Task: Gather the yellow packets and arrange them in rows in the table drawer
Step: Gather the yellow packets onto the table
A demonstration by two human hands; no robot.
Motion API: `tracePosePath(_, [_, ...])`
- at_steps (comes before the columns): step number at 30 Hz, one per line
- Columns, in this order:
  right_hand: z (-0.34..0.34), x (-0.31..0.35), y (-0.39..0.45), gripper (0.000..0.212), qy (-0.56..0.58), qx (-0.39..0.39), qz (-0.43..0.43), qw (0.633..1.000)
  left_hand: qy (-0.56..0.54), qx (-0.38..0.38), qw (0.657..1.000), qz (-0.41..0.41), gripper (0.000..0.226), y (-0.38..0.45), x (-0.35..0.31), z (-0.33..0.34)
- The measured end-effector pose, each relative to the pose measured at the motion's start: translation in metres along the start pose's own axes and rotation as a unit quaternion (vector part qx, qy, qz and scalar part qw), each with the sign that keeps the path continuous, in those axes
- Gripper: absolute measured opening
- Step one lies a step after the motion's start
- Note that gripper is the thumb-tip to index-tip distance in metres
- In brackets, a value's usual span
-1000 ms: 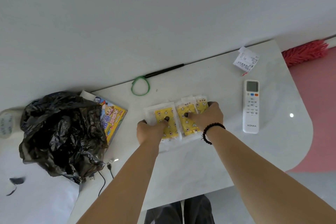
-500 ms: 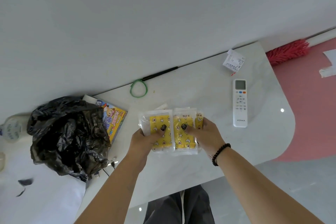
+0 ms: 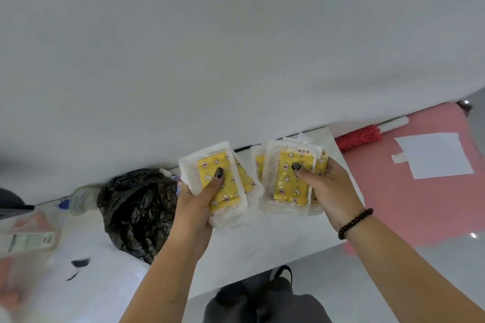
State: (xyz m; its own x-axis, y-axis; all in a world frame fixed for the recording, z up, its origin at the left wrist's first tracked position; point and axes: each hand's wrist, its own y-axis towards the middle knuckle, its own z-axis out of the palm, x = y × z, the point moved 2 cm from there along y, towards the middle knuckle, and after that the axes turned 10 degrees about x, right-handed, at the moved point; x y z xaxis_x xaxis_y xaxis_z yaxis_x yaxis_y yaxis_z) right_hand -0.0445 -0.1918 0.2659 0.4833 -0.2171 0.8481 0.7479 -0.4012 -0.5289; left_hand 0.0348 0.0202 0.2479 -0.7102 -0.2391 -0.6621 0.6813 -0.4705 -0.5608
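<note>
Both stacks of packets have come up off the table (image 3: 262,238) since a second ago, and the view has swung so the remote and green loop are out of sight. Gathering looks done, as no loose yellow packets show on the tabletop; the drawer is not in view, so arranging in rows is all left to do. Nearest, both forearms reach forward and up. The left hand (image 3: 195,204) grips the left stack of yellow packets (image 3: 217,181), thumb pressed flat on top, fingers hidden beneath. The right hand (image 3: 333,191), with a bead bracelet (image 3: 353,223) at the wrist, clamps the right stack (image 3: 290,178) likewise. Beyond lie a black plastic bag (image 3: 136,207) and, further right, a red duster (image 3: 359,137).
</note>
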Motion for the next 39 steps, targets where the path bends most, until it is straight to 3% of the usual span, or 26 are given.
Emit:
tracePosePath(6, [0.019,0.067,-0.068,0.029,-0.042,0.053,-0.050,0.996,-0.044,0.074,0.996,0.025,0.048,-0.078,-0.033,0.056])
tracePosePath(10, [0.030,0.098,-0.095,0.015,-0.023,0.134,-0.072,0.988,-0.091,0.072,0.992,0.059,0.049,-0.108,-0.042,0.088])
tracePosePath(16, [0.030,0.135,-0.120,0.015,-0.043,0.250,-0.072,0.965,-0.091,-0.022,0.978,0.186,0.043,-0.166,-0.046,0.131])
tracePosePath(23, [0.041,0.151,-0.178,0.021,-0.098,0.431,-0.078,0.894,-0.102,-0.143,0.938,0.298,0.059,-0.242,-0.019,0.151])
tracePosePath(28, [0.065,0.137,-0.230,0.021,-0.152,0.517,-0.054,0.841,-0.135,-0.208,0.908,0.337,0.032,-0.313,0.002,0.143])
tracePosePath(39, [0.140,0.049,-0.388,0.022,-0.216,0.636,-0.003,0.740,-0.215,-0.322,0.846,0.367,0.029,-0.488,0.079,0.073])
